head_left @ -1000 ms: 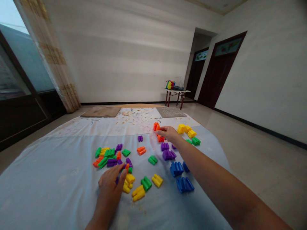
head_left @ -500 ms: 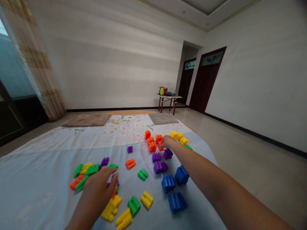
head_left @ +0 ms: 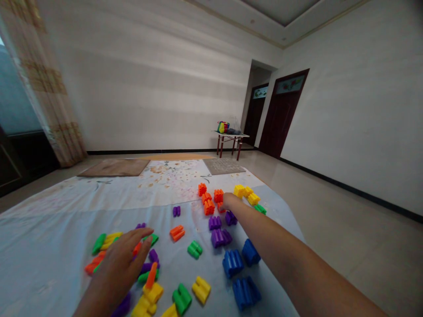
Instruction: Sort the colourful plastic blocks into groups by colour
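Note:
Over a mixed heap of plastic blocks at the lower left hovers my left hand (head_left: 124, 255), its fingers apart and nothing seen in its grasp. My right hand (head_left: 228, 201) reaches far forward, its fingertips bent down at an orange block (head_left: 220, 207); the fingers are mostly hidden behind the hand. More orange blocks (head_left: 208, 207) stand just left of it. Purple blocks (head_left: 220, 237) lie nearer me, and large blue blocks (head_left: 245, 293) are nearest, beside my right forearm. Yellow blocks (head_left: 253, 198) sit beyond the right wrist.
Single blocks lie mid-cloth: orange (head_left: 177, 233), green (head_left: 194, 249), purple (head_left: 176, 211) and yellow (head_left: 201, 289). A brown mat (head_left: 114, 167) and a grey mat (head_left: 224, 166) lie at the far edge of the cloth (head_left: 59, 229). A small table (head_left: 231, 133) stands beyond.
My left hand has shifted slightly left over the heap, uncovering purple and green blocks at its right. My right hand stays at the orange blocks. The view has tilted a little.

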The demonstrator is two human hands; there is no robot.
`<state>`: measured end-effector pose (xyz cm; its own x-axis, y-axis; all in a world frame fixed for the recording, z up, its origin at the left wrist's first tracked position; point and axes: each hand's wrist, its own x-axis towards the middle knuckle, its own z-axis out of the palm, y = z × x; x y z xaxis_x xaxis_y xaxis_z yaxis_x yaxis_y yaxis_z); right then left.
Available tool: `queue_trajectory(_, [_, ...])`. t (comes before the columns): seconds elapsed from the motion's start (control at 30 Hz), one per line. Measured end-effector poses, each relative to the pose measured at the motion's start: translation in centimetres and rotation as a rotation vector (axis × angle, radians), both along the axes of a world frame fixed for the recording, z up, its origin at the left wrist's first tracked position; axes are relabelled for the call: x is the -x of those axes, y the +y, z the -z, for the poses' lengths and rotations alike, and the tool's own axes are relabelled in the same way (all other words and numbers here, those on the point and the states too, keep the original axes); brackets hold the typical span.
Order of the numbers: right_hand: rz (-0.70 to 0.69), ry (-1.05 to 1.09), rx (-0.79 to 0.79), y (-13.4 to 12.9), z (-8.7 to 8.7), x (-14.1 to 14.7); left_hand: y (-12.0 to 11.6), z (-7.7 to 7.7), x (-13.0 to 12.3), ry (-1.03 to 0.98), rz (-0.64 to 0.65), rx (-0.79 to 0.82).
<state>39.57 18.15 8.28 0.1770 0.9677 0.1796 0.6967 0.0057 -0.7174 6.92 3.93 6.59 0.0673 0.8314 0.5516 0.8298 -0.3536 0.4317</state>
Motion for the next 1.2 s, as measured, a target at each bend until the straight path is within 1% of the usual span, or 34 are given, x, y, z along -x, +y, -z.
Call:
queue_trajectory(0.1, [-0.025, -0.138, 0.085, -1.3, -2.3, -0.3, -0.7, 2.1, -2.0, 0.013, 0.024, -0.076])
queue_trajectory(0.17, [-0.077, -0.191, 0.087, -3.3, -3.8, -0.2, -1.2, 3.1, -2.6, 0.02, -0.005, -0.09])
queue_trajectory(0.2, [-0.118, -0.204, 0.07, -4.8, -4.4, 0.0, -1.5, 3.4, -2.6, 0.023, -0.025, -0.084])
queue_trajectory(0.23, [-0.177, -0.211, 0.043, -6.5, -4.8, 0.4, -1.7, 3.6, -2.4, 0.026, -0.047, -0.073])
queue_trajectory(0.3, [-0.401, -0.222, -0.083, -10.5, -5.1, 1.4, -2.0, 3.8, -1.5, 0.031, -0.1, -0.037])
queue_trajectory(0.37, [-0.548, -0.145, -0.105, -14.8, -4.4, 2.9, -2.2, 4.1, -0.1, 0.05, -0.183, 0.008])
queue_trajectory(0.43, [-0.647, -0.077, -0.064, -18.5, -3.0, 4.7, -2.4, 4.5, 1.5, 0.069, -0.305, 0.04])
queue_trajectory(0.5, [-0.68, -0.046, -0.02, -21.1, -1.2, 6.4, -2.3, 5.0, 3.2, 0.061, -0.426, 0.091])
queue_trajectory(0.57, [-0.711, -0.041, 0.014, -22.6, 0.6, 7.9, -2.0, 5.5, 4.7, 0.034, -0.499, 0.16])
queue_trajectory(0.63, [-0.743, -0.039, 0.03, -23.4, 2.2, 9.0, -1.3, 5.7, 6.1, 0.013, -0.527, 0.222])
queue_trajectory(0.73, [-0.784, -0.027, 0.023, -23.7, 4.1, 9.9, 0.6, 5.7, 7.8, -0.001, -0.541, 0.271])
queue_trajectory(0.8, [-0.815, -0.023, -0.013, -23.8, 5.2, 10.2, 2.0, 5.6, 8.6, -0.007, -0.528, 0.295])
queue_trajectory(0.87, [-0.843, -0.018, -0.068, -23.7, 6.2, 10.3, 3.3, 5.5, 9.0, -0.007, -0.487, 0.313])
queue_trajectory(0.93, [-0.866, -0.005, -0.123, -23.5, 7.0, 10.4, 4.1, 5.4, 9.0, -0.002, -0.423, 0.33])
queue_trajectory(1.03, [-0.889, 0.017, -0.18, -23.2, 7.9, 10.4, 4.5, 5.3, 8.1, 0.011, -0.307, 0.344])
queue_trajectory(1.13, [-0.903, 0.024, -0.196, -22.9, 8.4, 10.4, 3.9, 5.2, 6.7, 0.02, -0.225, 0.338])
queue_trajectory(1.2, [-0.91, 0.018, -0.2, -22.7, 8.6, 10.4, 3.0, 5.1, 5.5, 0.016, -0.192, 0.332])
